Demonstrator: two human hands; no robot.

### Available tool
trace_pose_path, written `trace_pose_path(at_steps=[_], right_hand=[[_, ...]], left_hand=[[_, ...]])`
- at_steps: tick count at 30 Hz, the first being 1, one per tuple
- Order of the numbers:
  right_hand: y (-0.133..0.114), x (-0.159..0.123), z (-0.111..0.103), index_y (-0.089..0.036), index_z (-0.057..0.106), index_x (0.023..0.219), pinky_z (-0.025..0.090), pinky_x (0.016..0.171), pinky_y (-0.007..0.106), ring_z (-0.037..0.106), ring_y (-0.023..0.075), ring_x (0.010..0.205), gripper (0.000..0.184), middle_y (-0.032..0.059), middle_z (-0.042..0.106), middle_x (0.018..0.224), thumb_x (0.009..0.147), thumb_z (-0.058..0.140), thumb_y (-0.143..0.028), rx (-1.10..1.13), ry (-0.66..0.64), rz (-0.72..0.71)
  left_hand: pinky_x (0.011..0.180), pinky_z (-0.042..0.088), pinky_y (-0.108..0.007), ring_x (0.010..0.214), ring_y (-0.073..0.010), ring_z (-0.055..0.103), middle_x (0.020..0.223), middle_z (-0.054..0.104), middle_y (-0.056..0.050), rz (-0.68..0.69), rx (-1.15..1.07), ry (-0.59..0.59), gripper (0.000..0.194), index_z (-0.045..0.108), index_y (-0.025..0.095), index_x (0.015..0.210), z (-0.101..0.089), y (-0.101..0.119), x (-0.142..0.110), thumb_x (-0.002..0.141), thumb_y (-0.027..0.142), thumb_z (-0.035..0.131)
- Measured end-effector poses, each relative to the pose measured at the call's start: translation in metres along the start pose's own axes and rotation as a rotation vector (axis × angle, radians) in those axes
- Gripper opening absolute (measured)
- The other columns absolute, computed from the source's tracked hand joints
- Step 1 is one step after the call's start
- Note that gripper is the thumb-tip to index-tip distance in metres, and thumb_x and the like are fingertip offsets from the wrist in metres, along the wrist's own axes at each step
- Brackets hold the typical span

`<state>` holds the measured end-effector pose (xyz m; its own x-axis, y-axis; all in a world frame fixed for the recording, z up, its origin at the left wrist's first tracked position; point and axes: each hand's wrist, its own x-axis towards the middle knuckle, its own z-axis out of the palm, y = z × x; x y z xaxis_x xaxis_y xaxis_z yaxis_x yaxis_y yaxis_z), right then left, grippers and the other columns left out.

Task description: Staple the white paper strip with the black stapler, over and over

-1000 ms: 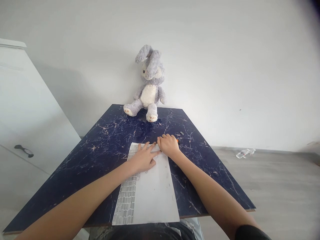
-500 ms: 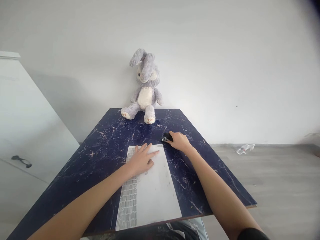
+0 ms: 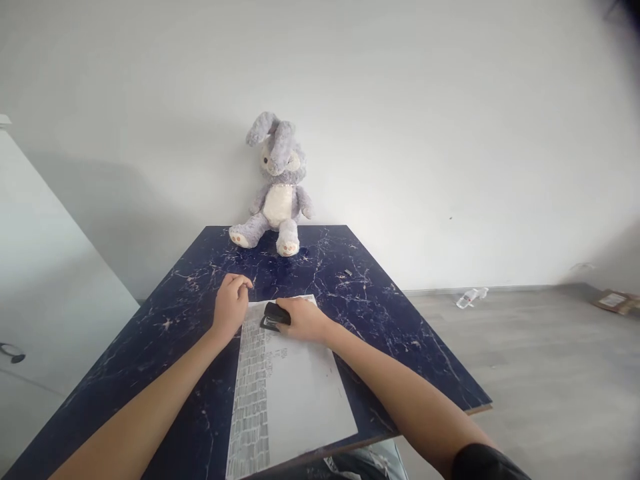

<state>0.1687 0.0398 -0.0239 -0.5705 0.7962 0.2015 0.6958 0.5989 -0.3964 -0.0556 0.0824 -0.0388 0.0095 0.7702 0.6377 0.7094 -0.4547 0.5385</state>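
My right hand [image 3: 306,320] is wrapped round a black stapler [image 3: 271,316], held over the upper part of the white paper [image 3: 305,393]. The stapler's front end points left, towards the paper's upper left corner. Whether it touches the sheet I cannot tell. Dense rows of grey print run down the paper's left side, and the rest is mostly blank. Just off the upper left corner is my left hand [image 3: 233,303], its fingers curled in. What lies inside those fingers, if anything, is hidden.
A grey plush rabbit [image 3: 279,193] sits at the far edge of the dark blue marbled table [image 3: 380,307], against the wall. A small grey piece [image 3: 348,272] lies beyond the paper. On the floor are a clear plastic item [image 3: 471,297] and a cardboard piece [image 3: 616,301]. A white cabinet [image 3: 50,267] stands left.
My right hand has carried the stapler left from beside the paper to over its top. My left hand has lifted off the sheet, moved left and curled. The view has shifted slightly right.
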Motion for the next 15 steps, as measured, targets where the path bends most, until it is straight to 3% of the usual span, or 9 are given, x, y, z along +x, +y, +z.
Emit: trace_pose_path(at_steps=[5,8,12,14,15], right_hand=[[0.059,-0.01,-0.039,-0.02,0.062,0.103,0.035,0.061,0.026,0.06,0.0175,0.072,0.02,0.0045,0.07,0.089,0.088,0.069,-0.032,-0.004,-0.039,0.085],[0.097,-0.025,-0.073,-0.021,0.064,0.11,0.04,0.062,0.028,0.06,0.019,0.072,0.036,0.0064,0.071,0.093,0.089,0.068,-0.05,0.078,-0.164,0.152],[0.128,-0.042,-0.103,-0.024,0.067,0.123,0.05,0.078,0.031,0.066,0.0239,0.095,0.054,0.009,0.071,0.116,0.093,0.055,-0.068,0.295,-0.356,0.138],[0.138,-0.045,-0.105,-0.024,0.07,0.121,0.051,0.085,0.032,0.067,0.0239,0.102,0.056,0.0081,0.071,0.117,0.1,0.041,-0.067,0.353,-0.331,0.14],[0.143,-0.044,-0.103,-0.023,0.071,0.118,0.051,0.087,0.033,0.067,0.0237,0.101,0.058,0.0085,0.072,0.114,0.103,0.034,-0.065,0.328,-0.247,0.173]], left_hand=[[0.086,0.047,-0.035,0.094,-0.0224,0.062,0.098,0.06,-0.006,-0.01,-0.019,-0.052,0.026,0.067,0.02,0.085,0.008,-0.006,-0.002,0.094,0.018,0.042],[0.088,0.046,-0.036,0.096,-0.0233,0.061,0.101,0.06,-0.006,-0.038,-0.018,-0.089,0.026,0.067,0.021,0.086,0.011,-0.012,-0.003,0.094,0.02,0.042],[0.088,0.047,-0.036,0.097,-0.024,0.062,0.102,0.06,-0.006,-0.067,-0.023,-0.138,0.029,0.068,0.022,0.085,0.016,-0.017,-0.004,0.095,0.021,0.04],[0.086,0.048,-0.036,0.096,-0.0239,0.062,0.102,0.06,-0.006,-0.076,-0.039,-0.156,0.03,0.068,0.022,0.086,0.018,-0.018,-0.005,0.096,0.023,0.039],[0.085,0.048,-0.036,0.095,-0.0239,0.062,0.103,0.06,-0.006,-0.08,-0.046,-0.158,0.031,0.068,0.023,0.086,0.018,-0.019,-0.005,0.096,0.024,0.039]])
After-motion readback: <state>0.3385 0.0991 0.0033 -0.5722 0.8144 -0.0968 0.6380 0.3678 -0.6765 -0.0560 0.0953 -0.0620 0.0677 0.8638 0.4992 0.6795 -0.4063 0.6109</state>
